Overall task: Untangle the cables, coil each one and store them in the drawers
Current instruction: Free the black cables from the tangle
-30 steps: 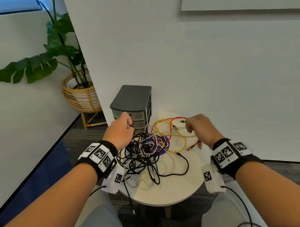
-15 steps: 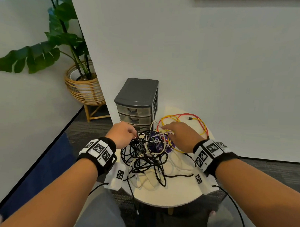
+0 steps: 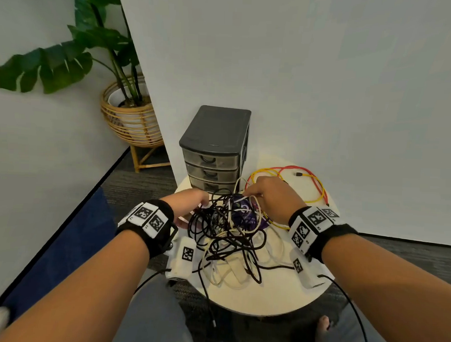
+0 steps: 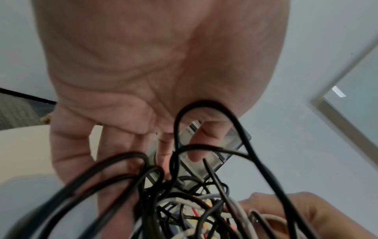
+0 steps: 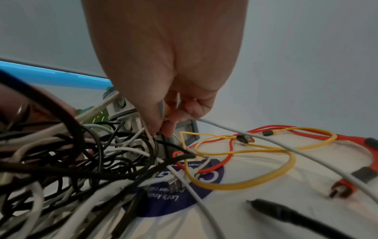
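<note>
**Both hands in the cable knot**

My left hand point(image 3: 190, 203) is at the left edge of the tangle of cables point(image 3: 227, 232), fingers point(image 4: 126, 145) extended down among black loops; one black cable point(image 4: 206, 106) loops across my palm, but I cannot tell whether I actually grip any strand. My right hand point(image 3: 269, 198) sits on the far right side of the heap, fingertips point(image 5: 169, 127) curled and pinching a white cable point(image 5: 286, 150) (it trails off to the right over the tabletop). The tangle lies on the round table point(image 3: 266, 300), over a purple sticker point(image 5: 175, 202). A yellow cable point(image 3: 318, 184) and a red cable point(image 3: 296, 169) loop beside it, to the right. The drawer unit point(image 3: 215, 150) stands just behind the heap, all three drawers closed.
</note>
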`<state>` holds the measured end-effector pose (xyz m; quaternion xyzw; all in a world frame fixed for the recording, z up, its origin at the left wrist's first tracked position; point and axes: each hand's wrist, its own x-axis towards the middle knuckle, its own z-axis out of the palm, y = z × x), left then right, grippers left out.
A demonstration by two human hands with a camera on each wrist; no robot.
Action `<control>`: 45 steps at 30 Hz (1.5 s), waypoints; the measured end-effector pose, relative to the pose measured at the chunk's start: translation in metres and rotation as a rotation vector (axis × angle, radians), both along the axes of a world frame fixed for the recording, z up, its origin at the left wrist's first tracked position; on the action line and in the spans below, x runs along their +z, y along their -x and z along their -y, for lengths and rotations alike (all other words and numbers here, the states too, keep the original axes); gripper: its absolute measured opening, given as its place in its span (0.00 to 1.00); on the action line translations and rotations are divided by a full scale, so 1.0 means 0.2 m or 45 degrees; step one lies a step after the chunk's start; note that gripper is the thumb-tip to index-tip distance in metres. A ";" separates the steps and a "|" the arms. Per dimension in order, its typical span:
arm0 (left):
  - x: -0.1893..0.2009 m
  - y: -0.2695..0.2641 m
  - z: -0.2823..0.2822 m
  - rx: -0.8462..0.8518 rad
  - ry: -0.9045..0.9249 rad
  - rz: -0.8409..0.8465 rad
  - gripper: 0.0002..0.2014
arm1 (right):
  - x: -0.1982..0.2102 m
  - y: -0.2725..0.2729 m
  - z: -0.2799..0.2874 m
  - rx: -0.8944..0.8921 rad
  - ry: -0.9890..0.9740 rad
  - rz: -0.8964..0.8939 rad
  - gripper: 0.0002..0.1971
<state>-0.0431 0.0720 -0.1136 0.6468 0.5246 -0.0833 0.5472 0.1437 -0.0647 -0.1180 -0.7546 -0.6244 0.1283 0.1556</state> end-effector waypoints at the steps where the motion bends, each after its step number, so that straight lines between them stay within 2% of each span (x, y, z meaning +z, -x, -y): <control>1: 0.00 0.00 0.00 0.007 0.009 0.026 0.16 | 0.00 0.01 0.00 -0.004 0.010 0.012 0.17; 7: 0.00 0.01 0.01 0.012 -0.033 0.160 0.13 | 0.05 -0.02 0.03 -0.003 -0.030 -0.068 0.15; 10: 0.03 0.02 0.02 0.031 -0.043 0.263 0.18 | 0.09 -0.06 0.06 -0.087 -0.120 -0.114 0.12; 13: 0.07 0.03 0.03 0.024 -0.055 0.359 0.15 | 0.09 -0.09 0.07 -0.221 -0.129 -0.080 0.12; 16: 0.08 0.04 0.05 -0.058 -0.077 0.440 0.15 | 0.07 -0.10 0.09 -0.310 -0.093 -0.143 0.11; 20: 0.11 0.06 0.09 -0.282 -0.162 0.416 0.19 | 0.03 -0.02 0.13 -0.203 0.093 -0.133 0.15; 25: 0.13 0.06 0.12 -0.360 -0.236 0.420 0.24 | 0.05 -0.02 0.13 -0.296 0.004 -0.144 0.21; 27: 0.13 0.06 0.12 -0.363 -0.258 0.441 0.25 | 0.08 -0.02 0.13 -0.289 -0.087 -0.093 0.21; 30: 0.12 0.05 0.13 -0.334 -0.287 0.445 0.24 | 0.14 0.03 0.16 -0.170 -0.258 -0.141 0.12; 32: 0.11 0.05 0.13 -0.291 -0.343 0.426 0.28 | 0.17 0.09 0.19 0.008 -0.260 -0.182 0.07; 34: 0.08 0.04 0.13 -0.235 -0.374 0.424 0.34 | 0.17 0.14 0.21 0.172 -0.147 -0.212 0.02; 35: 0.07 0.03 0.14 -0.215 -0.380 0.426 0.34 | 0.16 0.16 0.21 0.225 -0.053 -0.169 0.05; 37: 0.06 0.02 0.16 -0.201 -0.413 0.421 0.27 | 0.12 0.18 0.20 0.263 0.113 -0.023 0.11; 39: 0.07 0.02 0.17 -0.209 -0.419 0.404 0.23 | 0.08 0.19 0.19 0.234 0.124 0.029 0.11; 41: 0.08 0.03 0.17 -0.225 -0.371 0.375 0.25 | 0.05 0.19 0.19 0.186 0.039 0.023 0.10; 45: 0.06 0.07 0.17 -0.295 -0.230 0.285 0.35 | 0.06 0.20 0.21 0.139 -0.171 -0.033 0.13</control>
